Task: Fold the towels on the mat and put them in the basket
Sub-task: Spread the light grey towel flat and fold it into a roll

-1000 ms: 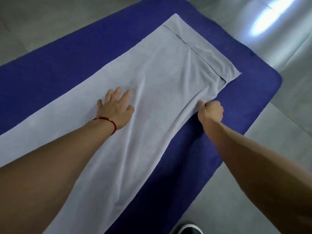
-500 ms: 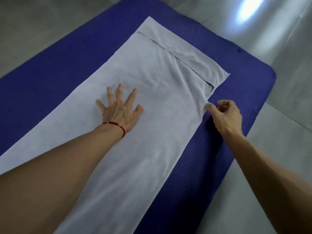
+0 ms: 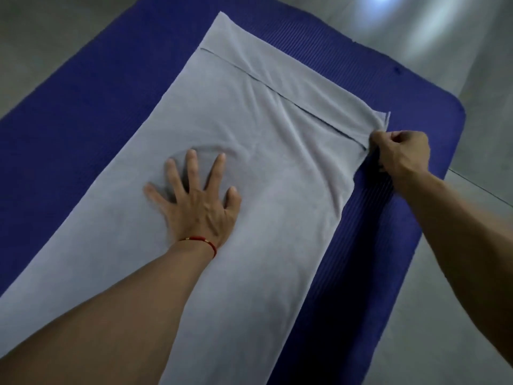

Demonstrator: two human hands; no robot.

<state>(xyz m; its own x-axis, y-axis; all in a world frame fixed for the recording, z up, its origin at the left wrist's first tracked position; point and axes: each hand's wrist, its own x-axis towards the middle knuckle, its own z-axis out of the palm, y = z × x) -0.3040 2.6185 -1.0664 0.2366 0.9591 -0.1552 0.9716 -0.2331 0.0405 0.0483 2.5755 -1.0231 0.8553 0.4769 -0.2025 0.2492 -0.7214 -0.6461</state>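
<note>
- Well, we had one long grey towel (image 3: 249,168) stretched lengthwise down the blue mat (image 3: 97,107) — it ran from the far end right to the near edge of the view, passing under our left forearm.
- Our left hand (image 3: 198,207) lay flat on the middle of the towel, fingers straight and spread wide, palm pressing the cloth down; a shallow ring of creases showed around the fingertips.
- We wore a thin red bracelet (image 3: 202,241) on that left wrist.
- Our right hand (image 3: 399,152) sat over at the towel's right edge, near its far right corner, with the fingers curled and the thumb and forefinger pinching the cloth.
- At the far end the towel lay in two layers: the upper layer's edge made a straight dark line across the cloth, and a strip of the lower layer showed beyond it.
- Wrinkles fanned from that pinched edge toward the towel's middle — the cloth was not flat there.
- The mat lay on a pale grey tiled floor (image 3: 477,79), with a bright patch of reflected light at the top right.
</note>
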